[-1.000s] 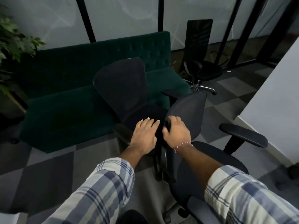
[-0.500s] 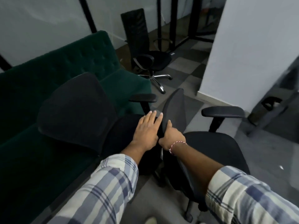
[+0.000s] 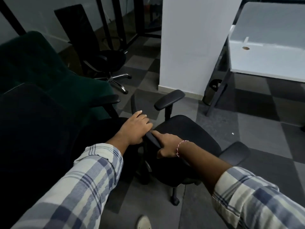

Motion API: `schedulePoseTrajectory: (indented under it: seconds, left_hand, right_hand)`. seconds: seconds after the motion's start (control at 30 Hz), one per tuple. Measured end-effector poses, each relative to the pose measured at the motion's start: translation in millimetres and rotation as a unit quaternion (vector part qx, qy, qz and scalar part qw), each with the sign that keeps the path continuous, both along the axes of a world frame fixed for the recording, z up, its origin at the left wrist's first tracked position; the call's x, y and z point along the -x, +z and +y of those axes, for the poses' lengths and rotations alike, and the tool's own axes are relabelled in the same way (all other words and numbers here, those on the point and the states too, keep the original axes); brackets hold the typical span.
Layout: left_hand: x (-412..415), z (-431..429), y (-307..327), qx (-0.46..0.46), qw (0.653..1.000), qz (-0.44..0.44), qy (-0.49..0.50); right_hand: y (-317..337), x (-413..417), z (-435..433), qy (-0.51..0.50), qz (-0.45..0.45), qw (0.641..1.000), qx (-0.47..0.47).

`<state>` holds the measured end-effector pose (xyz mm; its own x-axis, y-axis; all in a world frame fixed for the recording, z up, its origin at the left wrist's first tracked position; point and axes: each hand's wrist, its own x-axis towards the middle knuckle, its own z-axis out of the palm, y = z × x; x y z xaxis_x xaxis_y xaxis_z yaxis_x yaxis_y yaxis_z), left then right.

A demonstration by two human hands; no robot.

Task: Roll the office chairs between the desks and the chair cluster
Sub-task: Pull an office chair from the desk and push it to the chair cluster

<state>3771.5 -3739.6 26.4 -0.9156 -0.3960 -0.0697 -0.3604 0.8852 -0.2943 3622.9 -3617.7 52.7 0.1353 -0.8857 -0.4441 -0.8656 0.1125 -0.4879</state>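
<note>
Centre frame, black padded office chair, backrest top edge clasped by right hand, fingers curled round it, left hand laid alongside, fingers nearly straight.

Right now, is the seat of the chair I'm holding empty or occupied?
Empty. The chair has a bare black seat, nothing lying on it.
</note>
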Motion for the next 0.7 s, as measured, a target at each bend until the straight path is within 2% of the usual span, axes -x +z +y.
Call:
schedulePoseTrajectory:
  seconds: [0.17,0.27,0.37,0.5,0.7]
  left_hand:
    - [23,54,1,-0.039,0.997,-0.032,-0.059]
    - [37,84,-1,-0.046,0.993,-0.017,-0.104]
    - [56,116,-6,-0.060,0.992,-0.003,-0.108]
    - [68,142,-4,-0.068,0.993,0.007,-0.099]
    - [77,163,-5,-0.106,0.993,-0.017,-0.053]
  right_hand:
    - [0,40,60,0.007,0.004,0.998,-0.064]
    - [2,56,88,-0.008,0.042,0.997,-0.064]
    - [0,71,120,-0.010,0.143,0.990,-0.011]
    - [-7,97,162,-0.040,0.270,0.959,0.079]
    - [-15,109,186,-0.099,0.304,0.941,0.108]
